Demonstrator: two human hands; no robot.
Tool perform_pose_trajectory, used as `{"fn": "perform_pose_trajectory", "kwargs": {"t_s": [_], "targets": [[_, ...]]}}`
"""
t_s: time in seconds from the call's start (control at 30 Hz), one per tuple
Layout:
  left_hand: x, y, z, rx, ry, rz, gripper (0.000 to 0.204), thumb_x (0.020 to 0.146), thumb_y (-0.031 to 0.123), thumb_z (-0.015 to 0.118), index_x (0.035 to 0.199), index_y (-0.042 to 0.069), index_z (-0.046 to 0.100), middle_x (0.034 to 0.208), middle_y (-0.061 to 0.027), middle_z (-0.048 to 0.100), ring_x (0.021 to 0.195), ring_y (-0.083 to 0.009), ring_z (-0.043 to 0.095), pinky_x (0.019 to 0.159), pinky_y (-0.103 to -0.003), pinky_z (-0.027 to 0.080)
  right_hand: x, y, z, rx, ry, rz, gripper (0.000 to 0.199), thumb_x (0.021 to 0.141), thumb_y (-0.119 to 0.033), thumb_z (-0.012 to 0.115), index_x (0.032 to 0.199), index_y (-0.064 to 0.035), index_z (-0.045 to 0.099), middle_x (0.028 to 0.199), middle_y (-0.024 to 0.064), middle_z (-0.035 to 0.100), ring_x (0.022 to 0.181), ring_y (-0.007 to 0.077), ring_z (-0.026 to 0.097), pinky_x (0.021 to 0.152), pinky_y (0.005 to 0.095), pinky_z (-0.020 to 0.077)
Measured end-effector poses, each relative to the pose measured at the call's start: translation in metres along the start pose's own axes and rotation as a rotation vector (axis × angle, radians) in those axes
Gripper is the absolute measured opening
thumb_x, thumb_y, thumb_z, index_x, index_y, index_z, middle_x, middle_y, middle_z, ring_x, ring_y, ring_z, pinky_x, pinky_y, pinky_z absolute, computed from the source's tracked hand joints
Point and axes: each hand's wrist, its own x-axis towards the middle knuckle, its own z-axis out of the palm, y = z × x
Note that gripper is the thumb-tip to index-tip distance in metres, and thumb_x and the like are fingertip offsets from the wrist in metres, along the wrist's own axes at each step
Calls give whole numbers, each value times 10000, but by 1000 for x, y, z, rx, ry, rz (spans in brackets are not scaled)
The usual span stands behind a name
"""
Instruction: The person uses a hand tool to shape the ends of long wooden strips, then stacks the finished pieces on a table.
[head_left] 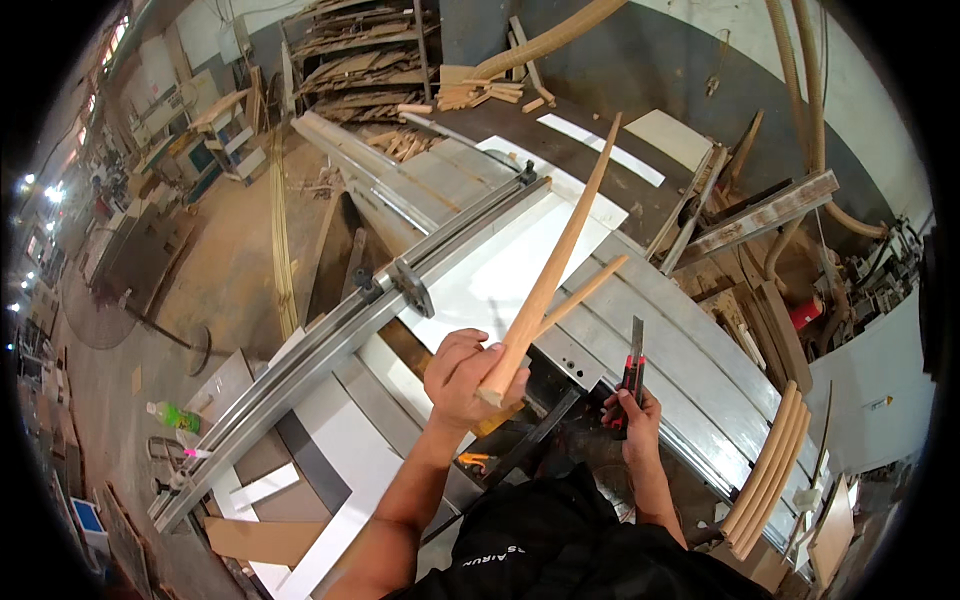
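Observation:
My left hand (462, 378) is wrapped round the thick lower end of a long, tapered wooden piece (556, 255), which slants up and away to the right. A thinner wooden arm (590, 290) branches off beside it; the joint is partly hidden. In my right hand (637, 425), lower and to the right, is a red and black utility knife (631, 378) with its blade out, pointing away from me. Knife and wood are apart. Both hands are above the near edge of a metal machine table (670, 330) with long grooves.
A metal fence (340, 320) crosses the table, beside a white panel (480, 270). Several curved wooden rods (770, 470) lie at the right edge. White strips (350, 500) are at the lower left. Behind are a rack of wood offcuts (360, 75), a dark bench (580, 150) and a hose (550, 42).

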Motion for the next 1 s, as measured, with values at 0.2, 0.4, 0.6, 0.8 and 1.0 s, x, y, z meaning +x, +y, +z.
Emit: {"fn": "perform_pose_trajectory", "kwargs": {"t_s": [0.2,0.4,0.6,0.8,1.0], "targets": [[26,42,53,-563,127,-57,337,793,290,766,861,90,503,951,-101,546,931,-306,593,931,-530,494,4,-13,-27,67,53,-85,175,924,-151,581,982,15,578,773,109,638,545,165,589,516,291,461],[65,75,104,-845,-164,90,233,758,151,776,793,69,561,689,-85,603,616,-264,605,691,-397,547,-1,-26,-54,43,89,-155,196,929,-113,553,1090,-1,552,876,111,652,596,158,614,526,260,476],[145,113,190,-796,-72,271,228,733,133,770,676,72,558,610,-58,549,537,-215,560,512,-297,472,-7,-109,-87,-104,157,-554,419,972,-126,494,1375,-44,410,869,24,564,642,82,518,535,208,425],[175,132,236,-809,-146,407,475,652,452,844,666,90,537,579,-24,499,489,-186,518,445,-280,385,-43,-183,-94,-340,405,-1225,560,971,-408,522,1352,2,489,897,88,557,746,158,516,632,269,425],[174,156,252,-912,-255,463,722,458,699,834,678,85,526,627,-17,511,500,-176,514,445,-270,398,-83,-222,-107,-824,574,-1447,520,739,-214,773,1207,-33,635,875,120,571,721,239,538,624,328,454]]}}
